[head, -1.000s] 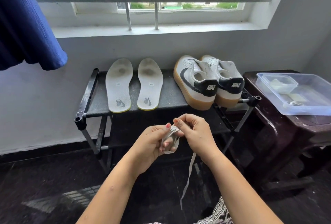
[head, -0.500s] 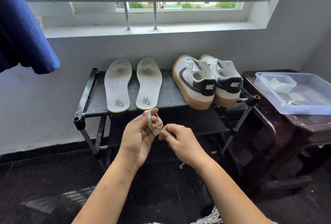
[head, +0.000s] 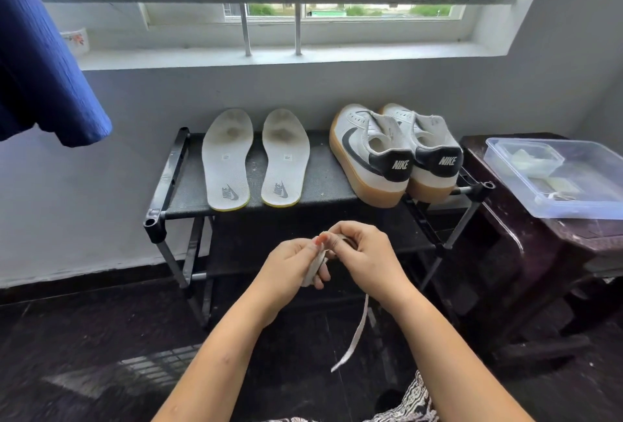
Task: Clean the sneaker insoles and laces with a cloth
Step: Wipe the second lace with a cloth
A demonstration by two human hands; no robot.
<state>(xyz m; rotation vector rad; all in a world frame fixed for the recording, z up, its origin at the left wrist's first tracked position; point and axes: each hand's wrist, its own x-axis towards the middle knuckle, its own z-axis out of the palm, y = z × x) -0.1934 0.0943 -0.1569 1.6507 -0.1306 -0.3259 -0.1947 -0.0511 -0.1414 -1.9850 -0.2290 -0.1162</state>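
Observation:
Two white insoles (head: 227,158) (head: 285,157) lie side by side on the top shelf of a black shoe rack (head: 161,185). To their right stand two white sneakers (head: 367,155) (head: 428,148) with black heels and gum soles, heels toward me. In front of the rack my left hand (head: 290,266) grips a wound bundle of white lace (head: 313,268). My right hand (head: 367,253) pinches the lace at the top of that bundle. The lace's loose end (head: 354,337) hangs down below my right wrist.
A clear plastic tub (head: 573,199) holding pale items sits on a dark wooden table (head: 526,229) to the right. Blue fabric (head: 40,60) hangs at the upper left. A barred window and its sill (head: 269,54) run behind the rack. The floor is dark.
Both hands moved back down and right after rising toward the rack. A longer tail of lace hangs below my right wrist than half a second ago.

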